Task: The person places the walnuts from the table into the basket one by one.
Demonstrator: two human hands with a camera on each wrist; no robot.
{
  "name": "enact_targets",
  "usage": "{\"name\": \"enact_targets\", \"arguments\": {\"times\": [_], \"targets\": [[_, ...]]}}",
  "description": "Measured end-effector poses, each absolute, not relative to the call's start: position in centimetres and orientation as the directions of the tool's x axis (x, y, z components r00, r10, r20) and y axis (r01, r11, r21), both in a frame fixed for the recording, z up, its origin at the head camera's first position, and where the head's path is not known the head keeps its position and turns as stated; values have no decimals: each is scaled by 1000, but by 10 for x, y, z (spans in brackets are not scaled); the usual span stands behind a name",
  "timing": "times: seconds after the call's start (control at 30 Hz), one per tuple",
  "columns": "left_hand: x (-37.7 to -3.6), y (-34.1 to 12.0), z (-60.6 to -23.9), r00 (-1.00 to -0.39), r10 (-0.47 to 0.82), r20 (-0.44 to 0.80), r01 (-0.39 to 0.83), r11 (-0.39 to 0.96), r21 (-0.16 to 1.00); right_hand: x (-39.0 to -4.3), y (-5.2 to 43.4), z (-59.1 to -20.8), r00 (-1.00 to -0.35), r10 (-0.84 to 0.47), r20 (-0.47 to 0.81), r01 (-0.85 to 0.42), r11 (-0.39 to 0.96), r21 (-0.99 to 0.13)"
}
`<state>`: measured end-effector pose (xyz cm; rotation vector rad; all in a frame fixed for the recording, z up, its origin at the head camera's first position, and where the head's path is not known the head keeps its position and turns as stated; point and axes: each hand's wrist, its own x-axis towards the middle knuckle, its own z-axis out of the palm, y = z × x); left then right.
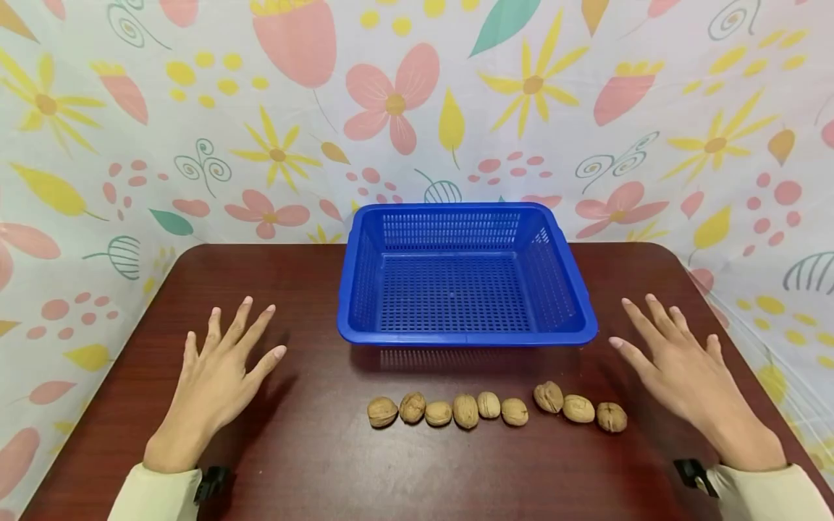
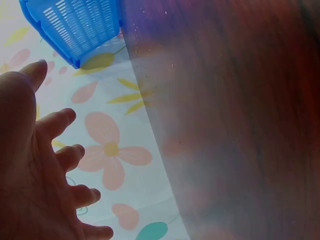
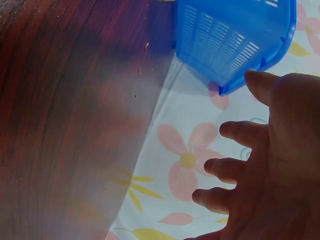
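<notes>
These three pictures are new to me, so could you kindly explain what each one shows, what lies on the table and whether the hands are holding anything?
There is no machine here: a person works with two bare hands and wears three cameras. The large picture comes from the head camera and looks forward and down. In it the left hand and the right hand lie spread and open on a dark wooden table, holding nothing. Between them, farther back, stands an empty blue basket with perforated walls. In front of it lies a row of nine walnuts, untouched. Behind is a flowered cloth. The two smaller pictures come from cameras on the wrists: each shows its own hand close up, fingers spread, with a corner of the basket and the table's edge.
</notes>
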<state>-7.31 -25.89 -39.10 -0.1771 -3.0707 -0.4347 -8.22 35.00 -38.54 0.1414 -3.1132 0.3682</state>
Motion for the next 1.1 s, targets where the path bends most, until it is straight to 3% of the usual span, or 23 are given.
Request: {"name": "enact_targets", "arguments": {"times": [0.2, 0.53, 1.1], "targets": [[-74, -257, -391, -991, 121, 63, 135, 940, 313, -78, 349, -385, -995, -98, 16, -99, 965, -245], [-81, -242, -389, -978, 193, 75, 205, 847, 490, -70, 347, -381, -996, -84, -21, -77, 968, -238], [-116, -200, -400, -930, 327, 169, 331, 543, 772, -44, 349, -396, -994, -108, -1, -97, 903, -419]]}}
